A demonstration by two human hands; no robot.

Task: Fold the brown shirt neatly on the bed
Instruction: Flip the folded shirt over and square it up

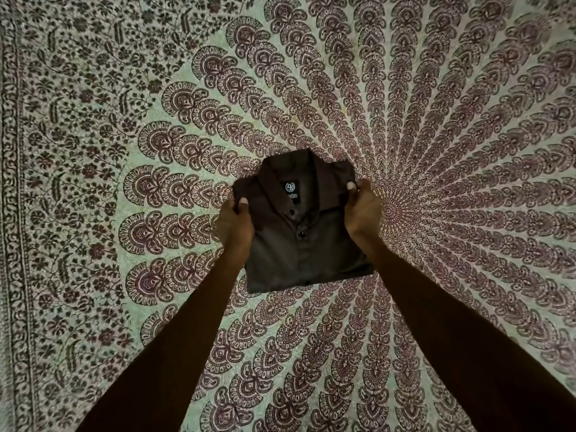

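Note:
The brown shirt [299, 235] is folded into a compact rectangle, collar at the far end, buttons and a dark neck label facing up. It sits in the middle of the bed [124, 151]. My left hand [234, 226] grips its left shoulder edge, thumb on top. My right hand [363, 210] grips the right shoulder edge the same way. Both arms reach forward from the bottom of the view. Whether the shirt rests on the bedspread or is lifted slightly I cannot tell.
The bed is covered by a pale green bedspread printed with a dark maroon mandala that radiates from a point just right of the shirt. A patterned border [12, 213] runs along the left side.

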